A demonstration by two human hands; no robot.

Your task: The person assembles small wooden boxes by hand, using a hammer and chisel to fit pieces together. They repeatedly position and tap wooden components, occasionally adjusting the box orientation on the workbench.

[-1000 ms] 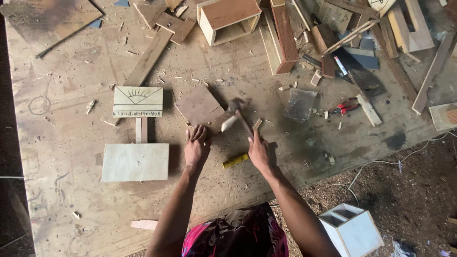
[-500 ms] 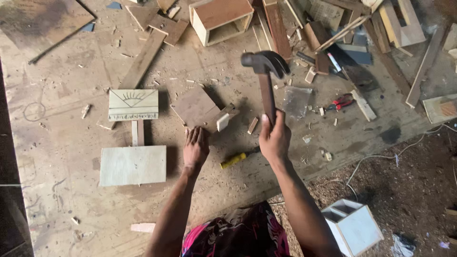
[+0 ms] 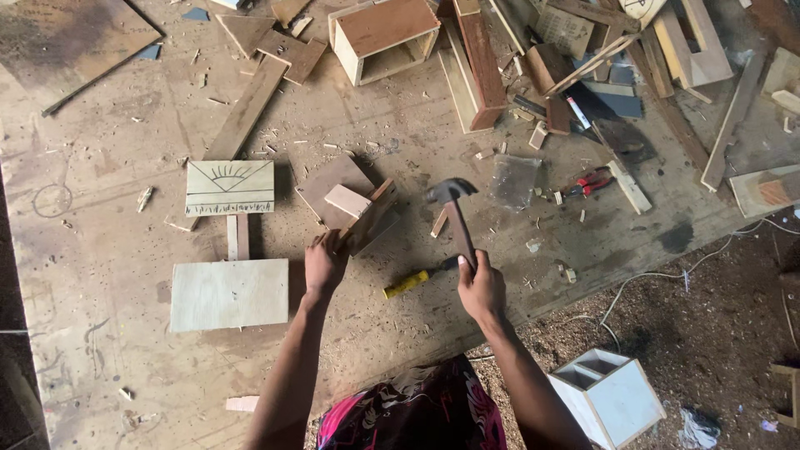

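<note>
Two bare arms reach forward over the plywood surface (image 3: 100, 217). Left of the small wooden assembly (image 3: 350, 204) lie a pale board (image 3: 229, 294) and a carved panel (image 3: 229, 187). The left hand (image 3: 323, 265) rests with curled fingers against the assembly's near edge, steadying it. Right of the assembly, the right hand (image 3: 481, 287) is closed around the handle of a hammer (image 3: 454, 212), head raised beside the assembly. A yellow-handled tool (image 3: 412, 282) lies between the hands.
</note>
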